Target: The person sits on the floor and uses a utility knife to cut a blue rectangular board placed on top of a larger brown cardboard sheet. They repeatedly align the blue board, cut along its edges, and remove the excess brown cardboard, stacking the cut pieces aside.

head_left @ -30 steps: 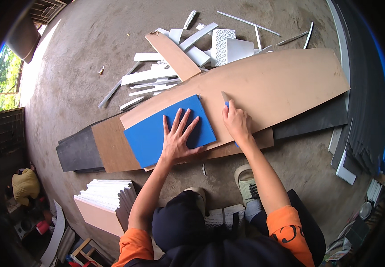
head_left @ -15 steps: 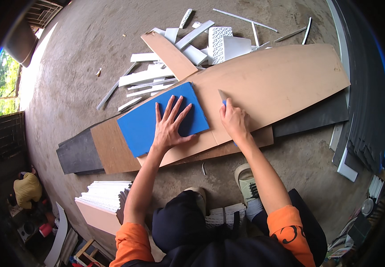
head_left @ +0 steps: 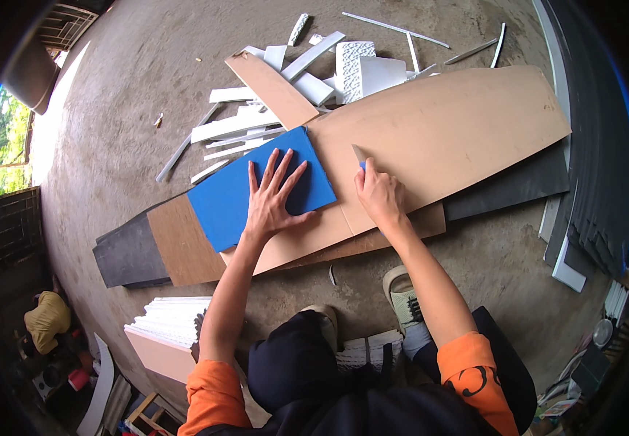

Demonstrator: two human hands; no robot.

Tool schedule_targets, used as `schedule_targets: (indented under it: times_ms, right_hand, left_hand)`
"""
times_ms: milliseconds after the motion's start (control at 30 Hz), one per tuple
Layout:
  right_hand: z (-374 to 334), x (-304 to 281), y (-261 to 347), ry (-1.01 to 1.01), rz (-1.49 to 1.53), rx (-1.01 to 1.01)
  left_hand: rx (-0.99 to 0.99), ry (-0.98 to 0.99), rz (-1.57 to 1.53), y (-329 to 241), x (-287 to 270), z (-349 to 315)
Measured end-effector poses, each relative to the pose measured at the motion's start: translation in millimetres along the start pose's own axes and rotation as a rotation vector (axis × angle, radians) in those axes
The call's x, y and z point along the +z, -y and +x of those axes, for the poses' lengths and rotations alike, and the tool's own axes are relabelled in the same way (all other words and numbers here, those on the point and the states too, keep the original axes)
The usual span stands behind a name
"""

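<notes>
My left hand (head_left: 272, 200) lies flat with fingers spread on a blue rectangular panel (head_left: 216, 207). Under that panel is a long tan sheet (head_left: 460, 123) with a curved far edge, and a thin line crosses it just right of the panel's near corner. My right hand (head_left: 381, 195) is closed round the blue handle of a knife (head_left: 359, 154), low over the tan sheet and apart from the panel. The pointed blade slants up and to the left; whether it touches the sheet I cannot tell. Most of the handle is hidden in my fist.
Brown and black boards (head_left: 129, 252) stick out beneath the tan sheet. White offcuts (head_left: 314, 57) and a tan strip (head_left: 274, 91) lie beyond it. A stack of white-edged pieces (head_left: 162, 338) stands near my left arm, dark sheets (head_left: 592, 145) at the right. Another person (head_left: 47, 320) is at far left.
The whole view has shifted slightly. My right hand and the knife sit a touch nearer to me along the sheet; my left hand stays pressed on the blue panel.
</notes>
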State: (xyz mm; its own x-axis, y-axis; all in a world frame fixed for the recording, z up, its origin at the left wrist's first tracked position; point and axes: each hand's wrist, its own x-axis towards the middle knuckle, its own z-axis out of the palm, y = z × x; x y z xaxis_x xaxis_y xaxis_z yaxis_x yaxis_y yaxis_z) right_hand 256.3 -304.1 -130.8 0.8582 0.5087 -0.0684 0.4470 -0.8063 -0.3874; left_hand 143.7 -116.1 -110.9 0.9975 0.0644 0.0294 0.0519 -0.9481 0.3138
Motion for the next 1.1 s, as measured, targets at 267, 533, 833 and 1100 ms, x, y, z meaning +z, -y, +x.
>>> schedule_targets:
  times_ms: [267,533,833,1100]
  right_hand:
    - [1,3,-1,0.007,-0.019,-0.015]
    - [1,2,-2,-0.024,0.005,-0.033]
    - [0,-2,2,0.037,0.032,0.033]
    - [6,-15,12,0.136,0.018,-0.04]
  left_hand:
    - [0.003,-0.008,0.004,1,-1,0]
    - [0.004,-0.009,-0.001,0,-1,1]
    - [0.017,-0.013,0.021,3,-2,2]
    - [0.003,-0.005,0.0,5,-2,0]
